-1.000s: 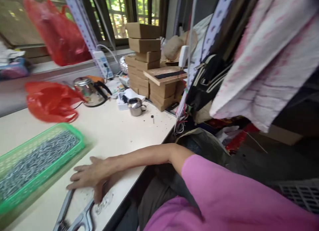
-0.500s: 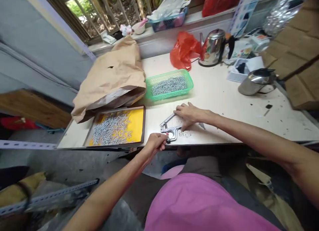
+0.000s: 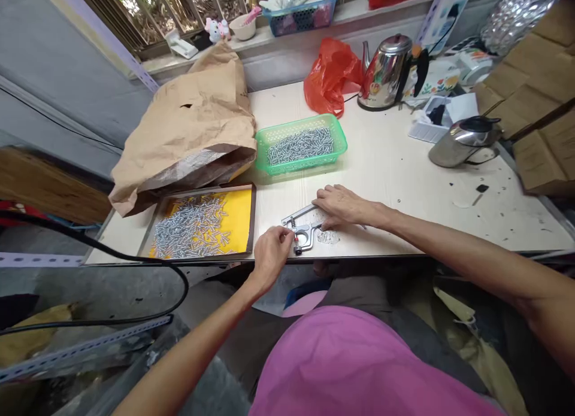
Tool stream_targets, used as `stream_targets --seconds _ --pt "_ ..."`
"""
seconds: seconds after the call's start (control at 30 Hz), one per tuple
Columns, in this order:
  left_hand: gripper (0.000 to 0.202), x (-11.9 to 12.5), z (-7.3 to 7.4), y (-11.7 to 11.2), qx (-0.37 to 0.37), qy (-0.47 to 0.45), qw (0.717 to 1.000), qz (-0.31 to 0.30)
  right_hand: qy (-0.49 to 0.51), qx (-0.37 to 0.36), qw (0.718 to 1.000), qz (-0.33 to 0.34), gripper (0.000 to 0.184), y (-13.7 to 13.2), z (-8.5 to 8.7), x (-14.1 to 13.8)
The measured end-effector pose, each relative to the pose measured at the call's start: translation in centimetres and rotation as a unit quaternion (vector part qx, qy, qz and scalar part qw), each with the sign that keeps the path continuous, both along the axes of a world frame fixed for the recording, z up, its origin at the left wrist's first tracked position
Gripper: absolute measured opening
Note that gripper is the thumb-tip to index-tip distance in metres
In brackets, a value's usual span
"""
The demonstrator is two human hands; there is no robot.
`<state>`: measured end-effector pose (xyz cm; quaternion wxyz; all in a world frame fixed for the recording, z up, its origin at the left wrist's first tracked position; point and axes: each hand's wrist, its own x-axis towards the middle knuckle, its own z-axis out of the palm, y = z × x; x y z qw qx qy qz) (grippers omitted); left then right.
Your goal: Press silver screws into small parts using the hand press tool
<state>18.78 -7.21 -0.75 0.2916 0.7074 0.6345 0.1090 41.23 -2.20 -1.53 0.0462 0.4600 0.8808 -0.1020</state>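
Note:
Grey metal snap-fastener pliers (image 3: 306, 236) lie at the table's front edge, with a spring, a red part and a black knob at the jaw end. My right hand (image 3: 340, 206) is closed round their two handles, which are spread apart. Thumb and fingertips of my left hand (image 3: 272, 252) pinch together at the jaw, beside the red part. Whatever they hold is too small to make out. Left of that hand, a shallow tray (image 3: 253, 221) with a yellow bottom holds many small silver metal pieces (image 3: 186, 227). More such pieces fill a green plastic basket (image 3: 339, 155) farther back.
A large brown paper bag (image 3: 193, 117) leans behind the tray. At the back stand a red plastic bag (image 3: 330, 75) and a steel kettle (image 3: 386, 75). A steel jug (image 3: 462, 143) and a white box (image 3: 424, 131) are on the right. Clear small bits (image 3: 328, 236) lie below my right hand.
My left hand has shifted slightly up and left along the jaw, its fingers now at the red part. My right hand keeps its hold on the handles. The camera view has shifted slightly.

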Motion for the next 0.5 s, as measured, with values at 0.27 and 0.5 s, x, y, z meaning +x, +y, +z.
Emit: stream_targets --seconds 0.27,0.5 --pt "0.063 4.4 -1.6 4.1 0.145 0.146 0.937 -0.283 0.008 0.003 1.000 0.004 0.060 -0.7 -0.1 0.4" --pt "0.031 5.2 -1.0 4.7 0.125 0.168 0.934 -0.291 -0.015 -0.002 0.999 -0.037 0.024 -1.1 0.7 -0.3"
